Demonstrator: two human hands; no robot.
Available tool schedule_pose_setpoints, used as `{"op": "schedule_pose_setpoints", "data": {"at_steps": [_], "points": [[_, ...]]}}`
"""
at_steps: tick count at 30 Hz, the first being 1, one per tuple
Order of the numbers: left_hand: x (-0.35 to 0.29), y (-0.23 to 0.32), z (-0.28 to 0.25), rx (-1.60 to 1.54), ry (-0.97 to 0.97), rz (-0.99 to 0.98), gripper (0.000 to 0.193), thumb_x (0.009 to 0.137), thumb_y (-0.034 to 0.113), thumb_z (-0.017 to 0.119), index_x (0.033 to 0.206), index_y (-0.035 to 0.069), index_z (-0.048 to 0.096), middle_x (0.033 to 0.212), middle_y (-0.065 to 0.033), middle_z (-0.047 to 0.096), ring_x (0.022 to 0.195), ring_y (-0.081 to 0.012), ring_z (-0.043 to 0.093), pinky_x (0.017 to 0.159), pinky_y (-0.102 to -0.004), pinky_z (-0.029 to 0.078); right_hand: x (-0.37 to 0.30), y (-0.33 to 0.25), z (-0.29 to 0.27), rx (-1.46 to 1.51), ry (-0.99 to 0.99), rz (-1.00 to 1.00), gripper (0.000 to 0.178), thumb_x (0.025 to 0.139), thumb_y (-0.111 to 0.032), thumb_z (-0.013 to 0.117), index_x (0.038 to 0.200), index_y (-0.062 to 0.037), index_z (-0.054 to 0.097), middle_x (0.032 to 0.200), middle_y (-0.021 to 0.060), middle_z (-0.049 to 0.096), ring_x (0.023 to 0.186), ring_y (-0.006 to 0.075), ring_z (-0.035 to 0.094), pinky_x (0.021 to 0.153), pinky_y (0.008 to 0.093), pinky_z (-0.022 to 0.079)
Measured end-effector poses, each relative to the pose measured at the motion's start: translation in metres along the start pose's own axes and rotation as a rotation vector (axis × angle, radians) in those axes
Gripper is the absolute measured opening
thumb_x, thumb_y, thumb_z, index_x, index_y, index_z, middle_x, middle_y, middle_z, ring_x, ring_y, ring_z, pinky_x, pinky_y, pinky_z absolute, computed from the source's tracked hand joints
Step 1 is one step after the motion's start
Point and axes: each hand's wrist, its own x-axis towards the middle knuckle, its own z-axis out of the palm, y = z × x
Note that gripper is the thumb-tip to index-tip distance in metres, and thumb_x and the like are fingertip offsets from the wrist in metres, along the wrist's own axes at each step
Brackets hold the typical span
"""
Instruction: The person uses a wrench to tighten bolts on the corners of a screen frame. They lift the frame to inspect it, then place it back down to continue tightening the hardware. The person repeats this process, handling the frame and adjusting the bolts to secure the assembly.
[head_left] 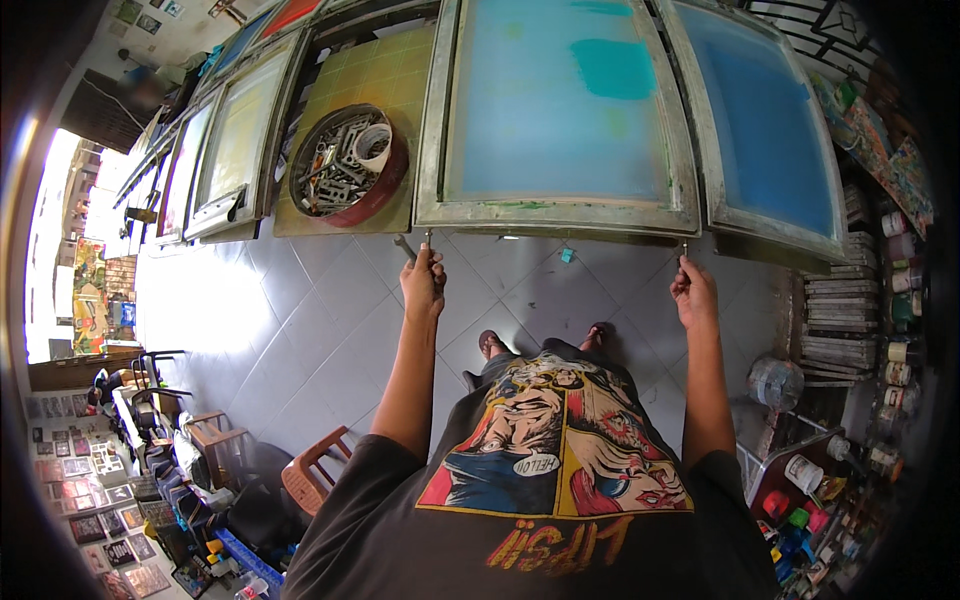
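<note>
My left hand (424, 284) is closed at the front left corner of a large mesh screen frame (560, 214) with pale blue mesh. An open-ended wrench (404, 247) juts out from its fingers, while thumb and forefinger pinch the end of a small bolt (429, 238) at the frame's edge. At the front right corner, my right hand (694, 293) pinches another thin bolt (685, 248). Left of the frame, a round red tub (375, 208) full of metal hardware and a white tape roll (374, 143) sits on a yellow-green board (345, 65).
A darker blue screen frame (770, 130) stands at the right, and a pale one (238, 140) at the left. Behind me to the left is an orange plastic chair (315, 470). Stacked frames (838, 320), a clear water jug (775, 383) and shelved jars (897, 373) line the right side.
</note>
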Motion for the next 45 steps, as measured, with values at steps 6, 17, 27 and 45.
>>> {"op": "schedule_pose_setpoints", "data": {"at_steps": [6,17,27,45], "points": [[0.006,0.001,-0.007,-0.087,-0.103,-0.141,0.021,0.095,0.027,0.05,0.087,0.008,0.049,0.073,-0.0016,0.052,0.051,-0.0069,0.043,0.045,-0.0192,0.035,-0.006,-0.001,0.005,0.029,-0.02,0.017,0.012,0.087,-0.023,0.062,0.084,-0.0119,0.06,0.07,-0.0043,0.055,0.06,0.0068,0.049,0.056,0.0238,0.042],[0.005,0.002,-0.007,0.005,-0.054,-0.042,0.022,0.092,0.025,0.056,0.085,0.006,0.051,0.072,-0.0032,0.055,0.052,-0.0064,0.045,0.043,-0.0179,0.034,0.0,-0.001,0.001,0.053,-0.017,0.05,0.016,0.09,-0.024,0.059,0.091,-0.0084,0.062,0.069,-0.0043,0.054,0.061,0.006,0.05,0.057,0.0222,0.043],[0.003,0.003,0.0,-0.01,-0.022,-0.045,0.022,0.093,0.025,0.056,0.086,0.005,0.05,0.073,-0.0035,0.054,0.051,-0.0061,0.045,0.044,-0.019,0.036,-0.007,0.002,0.012,-0.076,0.084,-0.067,0.015,0.088,-0.025,0.061,0.087,-0.0101,0.061,0.075,-0.004,0.056,0.062,0.0057,0.049,0.058,0.0249,0.044],[0.003,0.008,0.002,0.031,-0.023,-0.051,0.021,0.092,0.023,0.056,0.087,0.003,0.052,0.078,-0.0074,0.059,0.053,-0.0084,0.049,0.045,-0.019,0.037,-0.003,-0.002,0.011,-0.228,0.156,-0.099,0.014,0.086,-0.025,0.064,0.083,-0.0118,0.059,0.076,-0.0043,0.054,0.066,0.0065,0.049,0.062,0.0246,0.045]]}}
